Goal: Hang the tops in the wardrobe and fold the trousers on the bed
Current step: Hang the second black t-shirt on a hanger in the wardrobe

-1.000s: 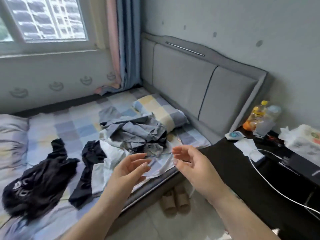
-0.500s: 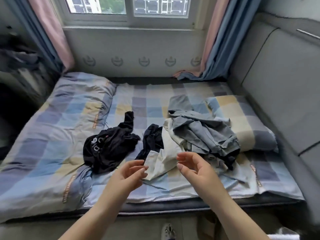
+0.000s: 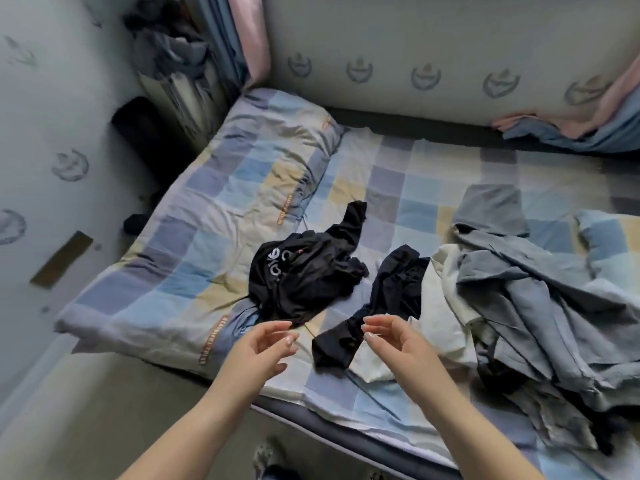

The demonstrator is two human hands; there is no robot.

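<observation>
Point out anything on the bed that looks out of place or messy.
Clothes lie crumpled, not folded: a black printed top bunched mid-bed, a black garment twisted beside it, and a grey pile heaped over a pale garment. Both hands hold nothing.

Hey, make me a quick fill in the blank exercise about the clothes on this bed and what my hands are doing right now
1. Both the left hand and the right hand hold ____.
2. The garment with white lettering is ____ in colour.
3. The cream garment lies partly under the ____ clothes pile.
4. The plain black garment lies nearest the ____ hand.

Missing words: nothing; black; grey; right
</observation>
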